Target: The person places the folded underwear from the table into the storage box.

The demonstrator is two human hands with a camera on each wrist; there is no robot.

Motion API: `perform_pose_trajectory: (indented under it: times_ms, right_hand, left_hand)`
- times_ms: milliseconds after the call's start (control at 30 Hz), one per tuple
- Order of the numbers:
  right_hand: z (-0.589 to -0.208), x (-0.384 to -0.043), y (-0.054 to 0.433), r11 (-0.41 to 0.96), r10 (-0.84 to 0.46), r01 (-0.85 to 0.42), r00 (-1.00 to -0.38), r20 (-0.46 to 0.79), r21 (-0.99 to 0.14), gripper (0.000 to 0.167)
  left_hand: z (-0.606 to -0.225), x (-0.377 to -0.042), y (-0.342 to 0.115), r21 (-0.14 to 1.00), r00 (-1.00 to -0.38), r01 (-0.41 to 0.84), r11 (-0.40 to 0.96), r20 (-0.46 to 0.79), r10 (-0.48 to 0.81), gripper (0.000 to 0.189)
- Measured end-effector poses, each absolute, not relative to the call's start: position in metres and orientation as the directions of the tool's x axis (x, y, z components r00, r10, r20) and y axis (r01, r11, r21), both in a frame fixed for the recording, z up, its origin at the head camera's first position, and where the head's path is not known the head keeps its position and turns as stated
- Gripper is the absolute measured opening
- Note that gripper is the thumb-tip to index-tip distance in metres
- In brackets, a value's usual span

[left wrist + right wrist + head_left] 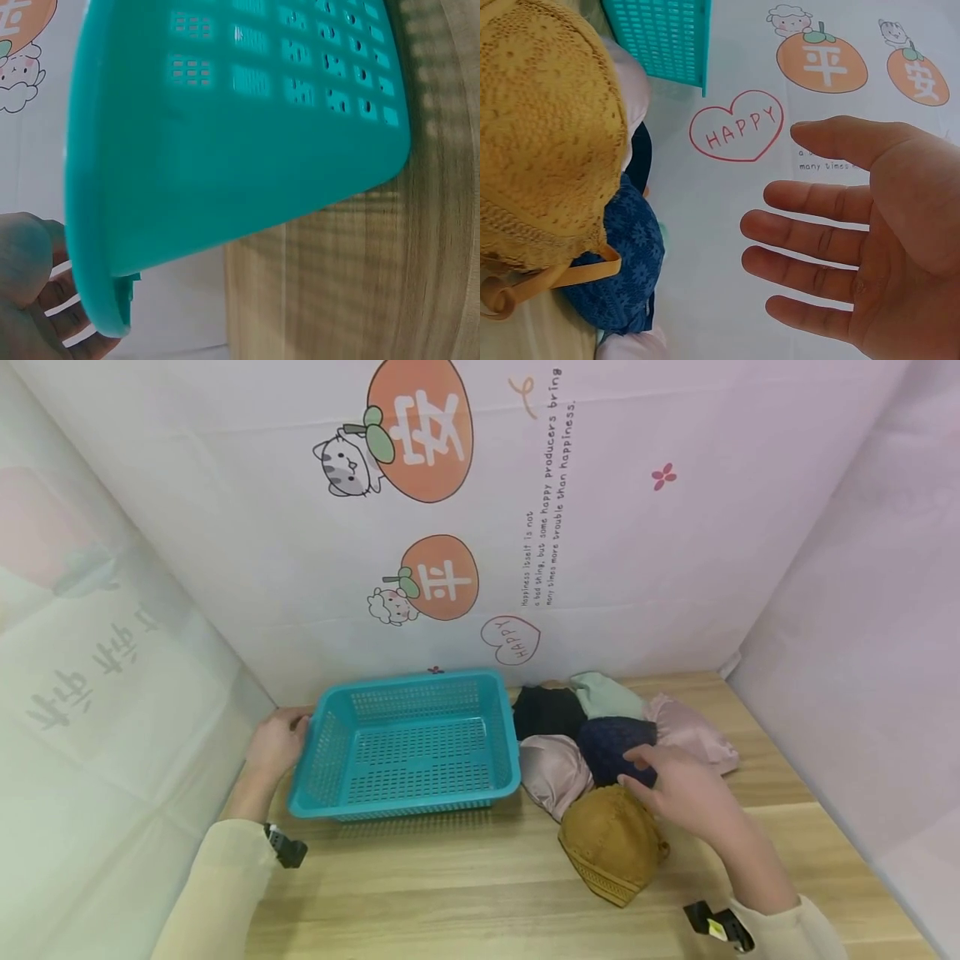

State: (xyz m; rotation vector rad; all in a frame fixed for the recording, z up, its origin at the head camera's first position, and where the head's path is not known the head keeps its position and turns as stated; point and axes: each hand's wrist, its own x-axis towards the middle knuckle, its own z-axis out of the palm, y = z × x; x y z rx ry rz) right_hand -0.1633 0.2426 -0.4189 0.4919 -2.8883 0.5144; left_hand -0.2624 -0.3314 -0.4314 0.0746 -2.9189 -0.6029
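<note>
Bra (611,839), mustard, lies just beside loosely spread right hand (686,793); left hand (273,745) at basket (420,760), grip unclear.

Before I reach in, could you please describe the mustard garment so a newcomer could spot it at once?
In the head view, find the turquoise basket, then look just right of it. The mustard garment lies lowest in the picture there, below the navy garment. Its mustard colour sets it apart from that dark neighbour and the pale pink garment beside it.
</note>
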Motion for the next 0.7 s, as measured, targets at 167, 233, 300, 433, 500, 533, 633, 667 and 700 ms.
perform_pose_trajectory:
  times_ms: [167, 233, 300, 433, 500, 533, 633, 667, 700]
  right_hand:
    - [-0.423, -0.159, 0.244, 0.883, -0.289, -0.348, -0.932, 0.219, -0.315, 0.035]
    - [-0.424, -0.157, 0.244, 0.882, -0.293, -0.35, -0.932, 0.215, -0.316, 0.035]
    - [-0.426, -0.155, 0.244, 0.882, -0.293, -0.347, -0.933, 0.208, -0.318, 0.035]
    - [-0.429, -0.152, 0.245, 0.888, -0.285, -0.336, -0.938, 0.199, -0.315, 0.034]
    - [-0.429, -0.15, 0.245, 0.89, -0.28, -0.331, -0.939, 0.198, -0.315, 0.034]
    - [-0.43, -0.149, 0.245, 0.89, -0.277, -0.329, -0.94, 0.199, -0.316, 0.034]
    - [-0.431, -0.147, 0.245, 0.891, -0.268, -0.322, -0.942, 0.201, -0.319, 0.033]
    - [-0.432, -0.146, 0.245, 0.892, -0.265, -0.319, -0.943, 0.202, -0.319, 0.033]
    - [-0.432, -0.146, 0.245, 0.892, -0.263, -0.318, -0.943, 0.204, -0.32, 0.033]
  left_hand:
    - [-0.435, -0.262, -0.336, 0.395, -0.986, -0.015, 0.918, 0.148, -0.08, 0.039]
    - [-0.437, -0.262, -0.338, 0.399, -0.986, -0.012, 0.917, 0.15, -0.078, 0.039]
    - [-0.437, -0.262, -0.34, 0.403, -0.986, -0.008, 0.915, 0.15, -0.075, 0.037]
    - [-0.438, -0.262, -0.341, 0.41, -0.986, -0.001, 0.912, 0.152, -0.069, 0.035]
    - [-0.439, -0.262, -0.342, 0.41, -0.986, -0.001, 0.912, 0.152, -0.069, 0.035]
    - [-0.439, -0.262, -0.342, 0.41, -0.986, -0.005, 0.912, 0.149, -0.072, 0.035]
    - [-0.439, -0.262, -0.342, 0.407, -0.987, -0.022, 0.913, 0.136, -0.085, 0.035]
    - [-0.44, -0.263, -0.342, 0.404, -0.987, -0.028, 0.914, 0.133, -0.089, 0.035]
    - [-0.44, -0.263, -0.342, 0.402, -0.987, -0.034, 0.915, 0.129, -0.094, 0.035]
